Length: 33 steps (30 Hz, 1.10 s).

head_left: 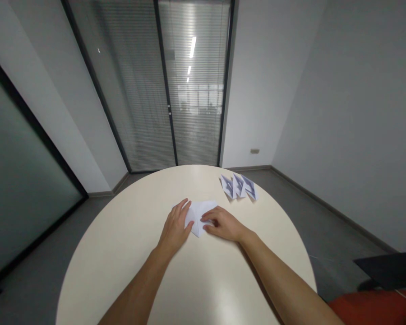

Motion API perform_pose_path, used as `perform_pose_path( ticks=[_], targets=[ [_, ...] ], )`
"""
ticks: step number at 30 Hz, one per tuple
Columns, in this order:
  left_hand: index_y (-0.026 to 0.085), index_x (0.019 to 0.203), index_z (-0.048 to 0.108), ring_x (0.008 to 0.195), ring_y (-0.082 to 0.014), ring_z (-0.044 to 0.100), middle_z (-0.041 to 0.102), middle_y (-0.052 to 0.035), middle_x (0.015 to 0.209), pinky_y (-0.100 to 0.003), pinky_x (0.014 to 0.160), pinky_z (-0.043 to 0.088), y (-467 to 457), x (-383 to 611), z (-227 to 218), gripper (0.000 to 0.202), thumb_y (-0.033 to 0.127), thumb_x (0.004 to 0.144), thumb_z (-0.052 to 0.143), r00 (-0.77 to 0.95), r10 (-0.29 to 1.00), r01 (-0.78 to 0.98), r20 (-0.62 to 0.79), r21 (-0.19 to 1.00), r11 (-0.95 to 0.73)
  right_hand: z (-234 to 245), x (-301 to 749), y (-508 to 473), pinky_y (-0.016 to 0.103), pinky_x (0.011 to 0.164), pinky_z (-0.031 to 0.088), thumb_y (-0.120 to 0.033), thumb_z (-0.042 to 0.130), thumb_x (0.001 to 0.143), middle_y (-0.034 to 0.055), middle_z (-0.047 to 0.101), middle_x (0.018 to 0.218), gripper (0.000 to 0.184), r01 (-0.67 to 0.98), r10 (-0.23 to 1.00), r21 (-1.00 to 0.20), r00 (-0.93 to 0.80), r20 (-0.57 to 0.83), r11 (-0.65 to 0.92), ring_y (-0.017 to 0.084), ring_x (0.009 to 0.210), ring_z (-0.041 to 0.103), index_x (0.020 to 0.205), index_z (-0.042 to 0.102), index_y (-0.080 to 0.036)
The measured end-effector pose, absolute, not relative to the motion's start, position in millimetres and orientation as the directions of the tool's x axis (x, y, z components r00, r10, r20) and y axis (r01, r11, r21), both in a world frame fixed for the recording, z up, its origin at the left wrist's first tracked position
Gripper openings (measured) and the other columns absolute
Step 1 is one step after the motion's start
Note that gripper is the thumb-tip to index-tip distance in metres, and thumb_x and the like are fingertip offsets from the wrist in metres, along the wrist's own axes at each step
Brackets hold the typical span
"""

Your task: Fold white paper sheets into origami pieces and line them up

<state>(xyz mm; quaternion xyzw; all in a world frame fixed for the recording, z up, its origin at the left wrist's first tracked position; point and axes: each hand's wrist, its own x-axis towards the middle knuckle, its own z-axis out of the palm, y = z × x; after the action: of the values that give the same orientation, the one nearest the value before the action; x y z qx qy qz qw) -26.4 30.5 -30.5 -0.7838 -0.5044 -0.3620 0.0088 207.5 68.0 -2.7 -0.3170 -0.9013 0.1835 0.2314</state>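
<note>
A folded sheet of white paper [196, 211] lies on the table between my hands, its lower end coming to a point and a crease running down its middle. My left hand [176, 225] rests over its left side, fingers stretched out and thumb on the paper. From the right, my right hand [221, 222] touches the paper with bent fingertips, thumb and fingers apart. Parts of the sheet under both hands are hidden. Beyond my right hand, three folded paper pieces [238, 186] with grey-blue printed or shaded areas stand in a row.
The round cream table [122, 253] fills the lower middle. A glass door with blinds [196, 135] is behind it. At lower right are a dark flat object [389, 271] and something red [372, 309] with a pale cable. A wall socket [255, 151] sits low on the wall.
</note>
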Motion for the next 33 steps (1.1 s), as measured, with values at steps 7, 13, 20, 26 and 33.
perform_pose_path(
  ticks=[7,13,20,26,33],
  targets=[
    [0.023,0.142,0.047,0.14,-0.0303,0.044,0.047,-0.0126,0.151,-0.052,0.116,0.041,31.2,-28.7,-40.1,0.054,0.02,0.09,0.061,0.239,0.828,0.823,0.507,0.347,-0.45,-4.5,207.6,68.0,0.04,0.106,0.044,-0.033,0.067,0.087,0.007,0.075,0.118,0.031,0.468,0.656,-0.501,-0.689,0.308,0.728,0.026,0.115,0.064,0.115,0.075,-0.023],
    [0.021,0.129,0.06,0.128,-0.027,0.055,0.06,-0.0103,0.137,-0.046,0.112,0.045,27.9,-28.2,-39.9,0.034,0.024,0.095,0.056,0.26,0.87,0.829,0.419,0.364,-0.424,-8.3,208.6,69.8,0.04,0.106,0.044,-0.031,0.07,0.086,0.0098,0.071,0.122,0.033,0.46,0.642,-0.488,-0.696,0.32,0.742,0.027,0.117,0.061,0.117,0.075,-0.022],
    [0.02,0.127,0.065,0.132,-0.0287,0.053,0.061,-0.0124,0.139,-0.047,0.113,0.043,23.6,-28.7,-37.9,0.037,0.036,0.094,0.06,0.3,0.875,0.818,0.379,0.37,-0.44,-0.1,207.4,66.0,0.04,0.102,0.045,-0.033,0.071,0.086,0.0101,0.072,0.117,0.034,0.472,0.635,-0.463,-0.709,0.306,0.75,0.027,0.114,0.061,0.118,0.075,-0.022],
    [0.018,0.137,0.059,0.138,-0.0299,0.049,0.054,-0.0141,0.15,-0.051,0.118,0.036,18.3,-27.4,-27.9,0.05,0.046,0.095,0.058,0.382,0.883,0.821,0.272,0.339,-0.46,1.9,206.1,65.1,0.037,0.097,0.047,-0.031,0.071,0.087,0.0081,0.075,0.109,0.031,0.471,0.642,-0.474,-0.701,0.311,0.744,0.024,0.105,0.065,0.116,0.075,-0.021],
    [0.023,0.146,0.051,0.147,-0.0277,0.039,0.046,-0.0097,0.157,-0.051,0.124,0.027,15.7,-28.0,-20.2,0.057,0.041,0.093,0.06,0.491,0.853,0.767,0.178,0.376,-0.52,-6.7,202.6,69.6,0.036,0.096,0.048,-0.02,0.063,0.09,0.0051,0.077,0.106,0.023,0.418,0.611,-0.473,-0.686,0.395,0.776,0.022,0.104,0.067,0.108,0.076,-0.024]
  ],
)
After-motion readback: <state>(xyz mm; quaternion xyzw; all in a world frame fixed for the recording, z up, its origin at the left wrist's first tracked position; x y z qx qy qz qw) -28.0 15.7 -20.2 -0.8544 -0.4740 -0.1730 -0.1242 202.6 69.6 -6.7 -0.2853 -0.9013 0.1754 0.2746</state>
